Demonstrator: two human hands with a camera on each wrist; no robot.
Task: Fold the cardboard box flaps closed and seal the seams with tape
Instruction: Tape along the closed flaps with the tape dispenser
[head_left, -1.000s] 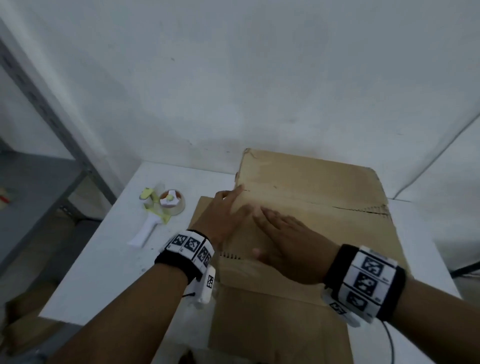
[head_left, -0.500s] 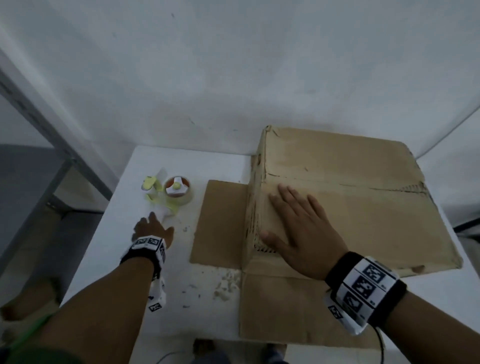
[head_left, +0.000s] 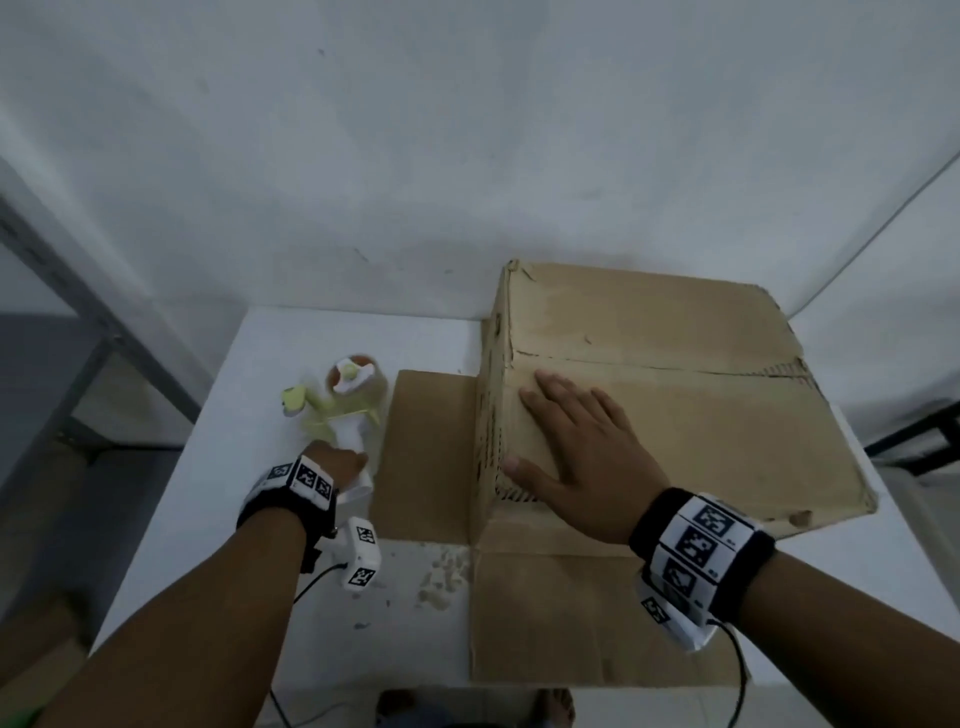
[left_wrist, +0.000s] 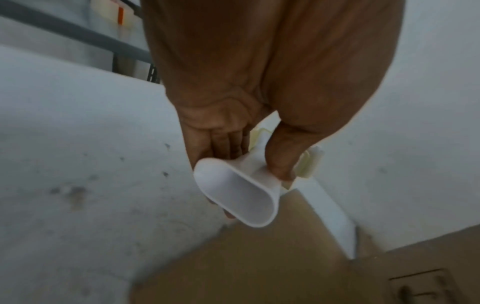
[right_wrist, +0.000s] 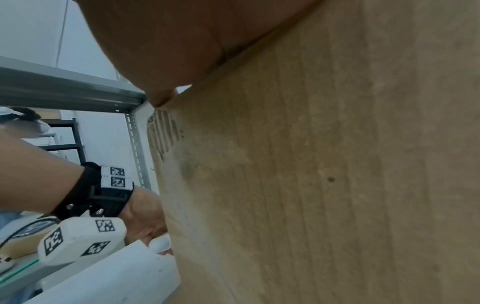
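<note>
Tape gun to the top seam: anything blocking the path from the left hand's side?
Nothing visible blocks it. The left hand grips the tape dispenser by its white handle, left of the cardboard box. Between them lies only a flat flap. The right hand presses the top just below the seam, not on it.

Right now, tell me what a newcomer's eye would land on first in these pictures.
The big cardboard box dominates the right of the white table, its top flaps folded shut, with the right hand pressed flat on them near the left edge. To its left, the left hand grips the white handle of a tape dispenser, whose brown roll sits toward the wall. Loose flaps lie flat on the table beside the box.
</note>
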